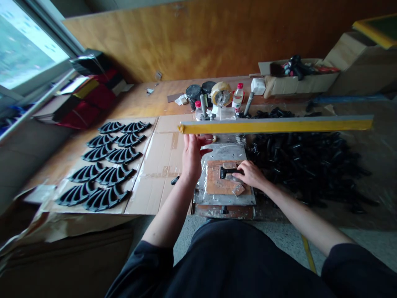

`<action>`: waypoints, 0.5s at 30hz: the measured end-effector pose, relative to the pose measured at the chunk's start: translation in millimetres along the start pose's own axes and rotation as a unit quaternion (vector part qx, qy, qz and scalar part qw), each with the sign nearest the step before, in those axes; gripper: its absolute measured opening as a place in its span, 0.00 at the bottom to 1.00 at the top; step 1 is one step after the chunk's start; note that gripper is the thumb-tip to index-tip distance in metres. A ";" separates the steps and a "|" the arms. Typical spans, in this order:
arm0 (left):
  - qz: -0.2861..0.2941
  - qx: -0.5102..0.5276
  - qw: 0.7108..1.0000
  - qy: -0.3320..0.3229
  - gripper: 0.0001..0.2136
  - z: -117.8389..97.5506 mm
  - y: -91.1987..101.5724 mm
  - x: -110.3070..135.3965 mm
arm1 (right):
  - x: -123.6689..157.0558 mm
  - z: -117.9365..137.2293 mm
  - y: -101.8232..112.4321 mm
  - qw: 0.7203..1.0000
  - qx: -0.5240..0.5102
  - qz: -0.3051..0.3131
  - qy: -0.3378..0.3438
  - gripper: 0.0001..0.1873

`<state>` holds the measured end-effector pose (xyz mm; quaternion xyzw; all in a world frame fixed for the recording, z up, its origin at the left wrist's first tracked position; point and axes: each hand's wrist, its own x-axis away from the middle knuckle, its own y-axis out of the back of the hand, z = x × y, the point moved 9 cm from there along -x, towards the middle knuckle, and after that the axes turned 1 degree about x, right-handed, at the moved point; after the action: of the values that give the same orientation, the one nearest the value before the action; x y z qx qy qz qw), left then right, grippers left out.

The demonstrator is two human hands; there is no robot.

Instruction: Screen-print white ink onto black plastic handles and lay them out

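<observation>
The right hand (250,174) pinches a glossy black T-shaped part (228,171) at a brown rectangular board (214,186) on a grey metal plate (203,198), by the bench's (139,103) front edge. The left hand (192,155) is raised, thumb and fingers apart, at the left end of a long yellow-and-grey bar (279,125); whether it grips, I cannot tell. Black fan-shaped clusters (113,175) lie toward the bench's left edge.

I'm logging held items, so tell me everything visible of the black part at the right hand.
The black part looks smooth and slightly shiny, perhaps plastic: a short bar with a wider end toward the picture's left. It lies roughly crosswise over the brown board. The right hand holds its other end, hiding it. Whether it touches the board is unclear.
</observation>
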<state>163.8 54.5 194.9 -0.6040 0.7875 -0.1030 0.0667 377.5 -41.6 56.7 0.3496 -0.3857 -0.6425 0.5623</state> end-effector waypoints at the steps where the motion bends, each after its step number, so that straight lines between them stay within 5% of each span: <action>1: -0.005 0.006 0.999 0.037 0.25 17.8 -0.3 9.8 | 4.5 15.8 -12.5 0.999 0.034 0.013 0.008 0.11; 3: 0.030 0.006 0.984 0.176 0.28 73.0 -7.4 43.4 | 11.8 37.0 -21.7 0.997 0.067 0.015 -0.032 0.08; 5: 0.108 0.004 0.936 0.336 0.30 131.5 -20.0 91.8 | 20.3 59.6 -18.5 0.997 0.046 0.001 -0.058 0.07; 7: 0.100 0.034 0.919 0.380 0.28 162.2 -16.4 121.2 | 29.7 90.9 -12.0 1.000 0.001 -0.017 0.001 0.07; 9: 0.041 0.039 0.927 0.371 0.25 173.7 7.5 127.6 | 40.1 110.1 -6.4 0.995 -0.045 -0.015 0.083 0.08; 11: -0.024 -0.022 0.941 0.338 0.23 171.7 53.4 117.9 | 45.6 89.0 1.4 0.996 -0.044 -0.010 0.075 0.11; 13: -0.080 -0.135 0.945 0.286 0.23 161.9 114.6 100.7 | 47.6 26.4 10.9 0.998 0.033 -0.002 -0.048 0.13; 15: -0.127 -0.259 0.913 0.289 0.23 161.3 178.4 91.2 | 55.4 -45.7 13.9 0.970 0.144 0.059 -0.185 0.15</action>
<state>9.7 -2.2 -3.1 -0.6387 0.6884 -0.0730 -0.3358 417.3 -102.2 47.3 0.2786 -0.5911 -0.5998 0.4616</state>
